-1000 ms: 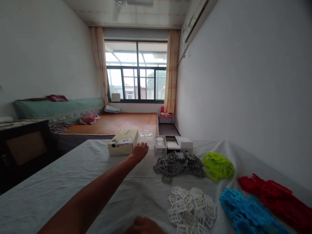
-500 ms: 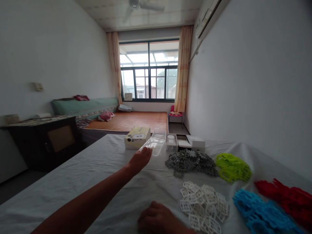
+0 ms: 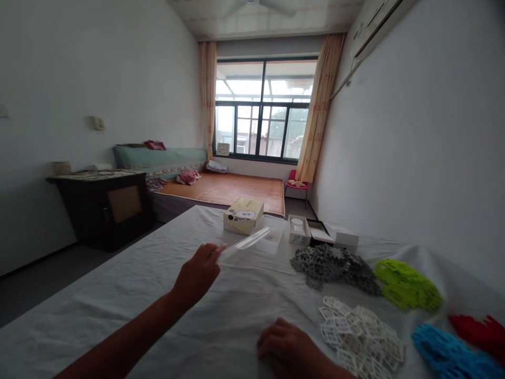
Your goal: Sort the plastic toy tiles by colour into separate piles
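Observation:
My left hand (image 3: 201, 266) is closed on the near end of a clear plastic lid (image 3: 248, 242), pinched between thumb and fingers. The lid tilts above the cloth and shows almost edge-on. Behind it lies a clear plastic container (image 3: 274, 239), partly covered by the lid in this view. My right hand (image 3: 290, 345) rests on the cloth with its fingers curled in and nothing seen in them. Closest to it on the right is a pile of white lattice pieces (image 3: 361, 337).
A yellow-and-white cartoon box (image 3: 243, 215) stands behind the lid. Small boxes (image 3: 300, 230) sit to its right. Piles of grey gear-like pieces (image 3: 333, 263), lime pieces (image 3: 408, 284), blue pieces (image 3: 450, 350) and red pieces (image 3: 483, 331) spread rightward on the grey cloth (image 3: 158, 295).
My left hand has drawn the lid nearer and away from the container, turning it from face-on to nearly edge-on. The view has swung left; my right hand still rests on the cloth.

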Tool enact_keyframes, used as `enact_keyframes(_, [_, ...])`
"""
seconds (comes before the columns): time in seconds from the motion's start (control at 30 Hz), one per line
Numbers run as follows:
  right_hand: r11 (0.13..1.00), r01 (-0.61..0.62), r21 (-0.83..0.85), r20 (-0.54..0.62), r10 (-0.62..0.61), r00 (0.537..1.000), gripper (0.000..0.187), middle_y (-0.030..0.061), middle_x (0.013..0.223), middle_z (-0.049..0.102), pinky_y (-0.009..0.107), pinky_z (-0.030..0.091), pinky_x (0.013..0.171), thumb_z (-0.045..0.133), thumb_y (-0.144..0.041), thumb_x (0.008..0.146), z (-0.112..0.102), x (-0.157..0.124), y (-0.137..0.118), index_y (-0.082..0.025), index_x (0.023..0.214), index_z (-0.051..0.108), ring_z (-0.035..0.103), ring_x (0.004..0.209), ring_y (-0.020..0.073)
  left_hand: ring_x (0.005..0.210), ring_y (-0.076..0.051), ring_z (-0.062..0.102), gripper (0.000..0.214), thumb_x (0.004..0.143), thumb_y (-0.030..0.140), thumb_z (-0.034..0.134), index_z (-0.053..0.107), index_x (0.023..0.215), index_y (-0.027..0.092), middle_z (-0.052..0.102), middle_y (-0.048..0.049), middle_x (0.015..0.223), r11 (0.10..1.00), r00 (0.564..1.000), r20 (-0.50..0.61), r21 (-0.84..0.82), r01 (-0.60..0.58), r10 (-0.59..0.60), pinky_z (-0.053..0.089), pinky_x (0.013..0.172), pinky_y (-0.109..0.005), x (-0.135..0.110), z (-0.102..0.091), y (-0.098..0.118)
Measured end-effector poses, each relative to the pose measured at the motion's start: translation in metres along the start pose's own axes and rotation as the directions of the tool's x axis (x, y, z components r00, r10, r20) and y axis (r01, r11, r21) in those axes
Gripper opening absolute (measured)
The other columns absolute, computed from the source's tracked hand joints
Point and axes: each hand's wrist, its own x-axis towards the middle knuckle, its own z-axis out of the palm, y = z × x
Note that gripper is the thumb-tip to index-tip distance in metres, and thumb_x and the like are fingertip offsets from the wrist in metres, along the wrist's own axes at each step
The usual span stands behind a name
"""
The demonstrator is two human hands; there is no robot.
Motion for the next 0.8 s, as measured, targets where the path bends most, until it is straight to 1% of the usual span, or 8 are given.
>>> enact_keyframes(0.07, [0.988,-0.150,-0.037,0.001,0.150,0.989,0.022,-0.0019,0.090,0.070,0.021,0.045,0.076,0.049,-0.014,0.078,-0.021,0.013,-0.003,-0.025,0.090,0.064,0.061,0.084,0.0133,0.096,-0.020,0.054,0.041,0.081,0.013,0.038,0.056,0.117,0.018,0.058,-0.0065,0.103,0.980,0.993,0.010,-0.159,0.121,-0.120,0.047,0.083,-0.030,-0.002,-0.010,-0.010])
enact_keyframes(0.17, [0.912,-0.382,-0.151,-0.157,0.359,0.920,0.025,-0.0005,0.097,0.069,0.023,0.045,0.076,0.041,-0.020,0.087,-0.053,0.046,0.014,-0.026,0.097,0.064,0.064,0.084,0.0145,0.076,-0.017,0.056,0.038,0.080,0.024,0.041,0.060,0.112,0.018,0.061,-0.0040,0.094,0.837,0.938,0.125,-0.424,0.346,-0.324,0.048,0.071,-0.029,-0.007,-0.018,-0.030])
enact_keyframes(0.23, [0.847,-0.483,-0.222,-0.266,0.423,0.866,0.031,0.0027,0.115,0.064,0.025,0.045,0.080,0.035,-0.020,0.091,-0.067,0.072,0.037,-0.025,0.111,0.059,0.063,0.094,0.0162,0.064,-0.015,0.054,0.041,0.077,0.030,0.047,0.060,0.114,0.017,0.063,-0.0021,0.084,0.631,0.857,0.236,-0.593,0.500,-0.458,0.046,0.059,-0.025,-0.016,-0.019,-0.044])
enact_keyframes(0.33, [0.765,-0.573,-0.293,-0.287,0.501,0.816,0.043,0.0111,0.139,0.046,0.027,0.043,0.088,0.037,-0.018,0.091,-0.072,0.104,0.072,-0.018,0.134,0.041,0.055,0.113,0.0196,0.062,-0.012,0.053,0.039,0.073,0.030,0.054,0.063,0.108,0.016,0.063,-0.0015,0.079,0.220,0.669,0.403,-0.732,0.645,-0.624,0.043,0.052,-0.020,-0.033,-0.019,-0.058])
enact_keyframes(0.4, [0.744,-0.587,-0.319,-0.245,0.534,0.809,0.049,0.0160,0.139,0.044,0.028,0.043,0.088,0.043,-0.019,0.089,-0.070,0.116,0.084,-0.013,0.137,0.036,0.054,0.114,0.0215,0.062,-0.009,0.054,0.030,0.072,0.023,0.058,0.065,0.100,0.015,0.063,-0.0013,0.080,-0.034,0.546,0.498,-0.759,0.650,-0.673,0.044,0.053,-0.017,-0.045,-0.021,-0.061])
enact_keyframes(0.47, [0.746,-0.578,-0.329,-0.215,0.537,0.816,0.041,0.0163,0.129,0.053,0.028,0.045,0.084,0.047,-0.020,0.088,-0.068,0.118,0.082,-0.013,0.128,0.047,0.059,0.106,0.0214,0.055,-0.006,0.053,0.024,0.072,0.013,0.058,0.065,0.095,0.014,0.062,-0.0004,0.077,-0.221,0.473,0.565,-0.768,0.601,-0.676,0.046,0.051,-0.015,-0.055,-0.023,-0.061])
enact_keyframes(0.63, [0.764,-0.536,-0.360,-0.174,0.509,0.843,0.018,0.0065,0.093,0.067,0.028,0.045,0.071,0.047,-0.029,0.090,-0.064,0.073,0.034,-0.020,0.088,0.063,0.066,0.082,0.0197,0.057,-0.009,0.061,0.010,0.074,0.005,0.060,0.063,0.079,0.013,0.065,-0.0010,0.072,-0.419,0.412,0.634,-0.757,0.501,-0.654,0.057,0.058,-0.018,-0.077,-0.029,-0.049])
enact_keyframes(0.8, [0.850,-0.347,-0.397,-0.172,0.302,0.938,0.012,0.0015,0.079,0.067,0.028,0.044,0.055,0.051,-0.030,0.087,-0.031,-0.023,-0.018,-0.027,0.078,0.058,0.063,0.063,0.0177,0.093,-0.023,0.068,0.012,0.073,0.020,0.068,0.065,0.084,0.016,0.071,-0.0079,0.091,-0.472,0.408,0.780,-0.617,0.630,-0.474,0.059,0.081,-0.029,-0.109,-0.025,-0.029])
